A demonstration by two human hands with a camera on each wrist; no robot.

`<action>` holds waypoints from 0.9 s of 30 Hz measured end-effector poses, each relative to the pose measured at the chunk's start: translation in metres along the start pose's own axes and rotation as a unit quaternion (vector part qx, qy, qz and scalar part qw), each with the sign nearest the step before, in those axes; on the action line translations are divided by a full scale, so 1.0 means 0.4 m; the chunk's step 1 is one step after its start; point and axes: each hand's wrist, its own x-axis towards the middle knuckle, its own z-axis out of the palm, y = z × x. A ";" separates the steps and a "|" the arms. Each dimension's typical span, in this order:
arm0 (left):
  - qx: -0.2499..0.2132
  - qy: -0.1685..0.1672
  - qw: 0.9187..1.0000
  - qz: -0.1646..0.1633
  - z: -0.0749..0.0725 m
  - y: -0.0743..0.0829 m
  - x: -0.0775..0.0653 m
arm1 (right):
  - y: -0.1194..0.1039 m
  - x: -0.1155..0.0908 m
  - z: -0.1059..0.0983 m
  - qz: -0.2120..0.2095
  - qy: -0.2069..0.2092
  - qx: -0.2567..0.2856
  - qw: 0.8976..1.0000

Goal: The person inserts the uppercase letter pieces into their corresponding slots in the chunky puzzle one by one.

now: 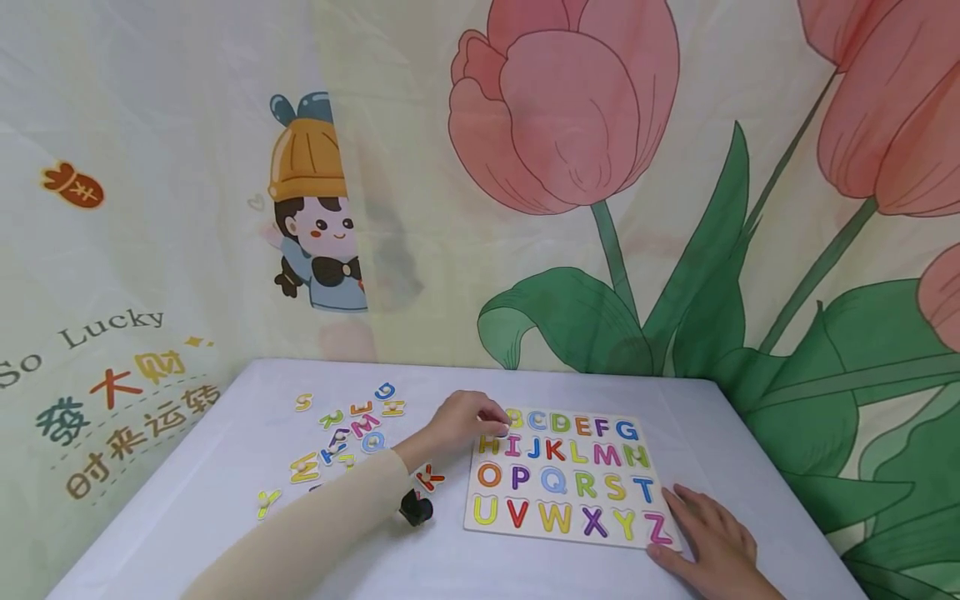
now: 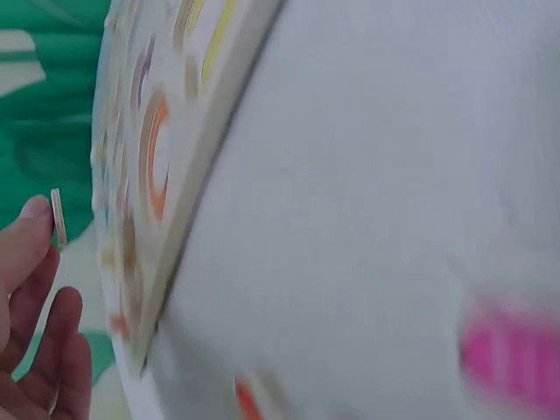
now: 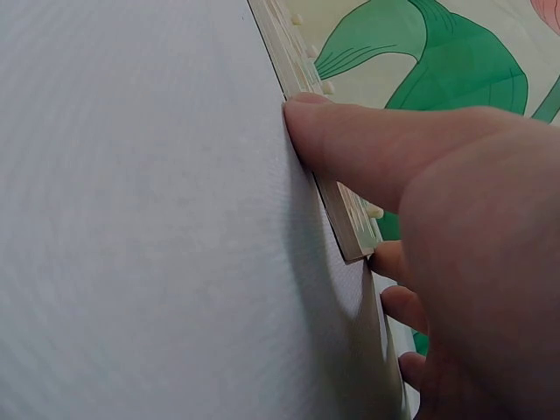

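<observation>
Left hand [image 1: 468, 417] pinches a thin pale piece [image 2: 59, 217] between thumb and fingertip, over the top-left corner of the letter board [image 1: 536, 478]. Left wrist view gets the piece edge-on, so I can't tell which letter it is; in the head view the fingers hide it. Edge grip looks deliberate: it likely leaves the underside free, so the piece can be turned and lowered flat.

Right hand [image 1: 712, 537] is spread at the board's lower-right corner, thumb against the near edge beside the Z, fingers along the right side. Probably bracing: the board lies loose on a cloth-covered counter [image 1: 585, 575], and pressure at the far corner could make it slide. Diagonal set-up — one hand working top left, the other steadying bottom right — keeps nearly all the rows uncovered; only the start of the top two is partly blocked.

Board lies flat, rows reading left to right from the person's side, presumably so shapes are easy to match. Small knobs show along its edge in the right wrist view; which slots are filled is too small to call.

Loose letters are scattered left of the board, within the left arm's reach: a pink M [image 1: 365, 426], a blue G [image 1: 385, 391] at the back, a yellow Y [image 1: 267, 502] farther out, a red K [image 1: 430, 477] near the board. Spacing seems meant for easy picking; the sleeve [image 1: 322, 517] covers part of the scatter.
</observation>
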 end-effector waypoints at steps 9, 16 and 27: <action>-0.053 0.001 0.996 -0.073 0.103 0.073 0.016 | -0.005 -0.003 -0.004 0.003 -0.005 0.004 1.000; -0.045 0.004 0.996 -0.079 0.130 0.088 0.025 | -0.005 -0.003 -0.007 -0.003 -0.005 0.006 1.000; -0.022 0.004 0.997 -0.068 0.139 0.078 0.024 | -0.006 -0.002 -0.007 0.005 -0.009 -0.004 1.000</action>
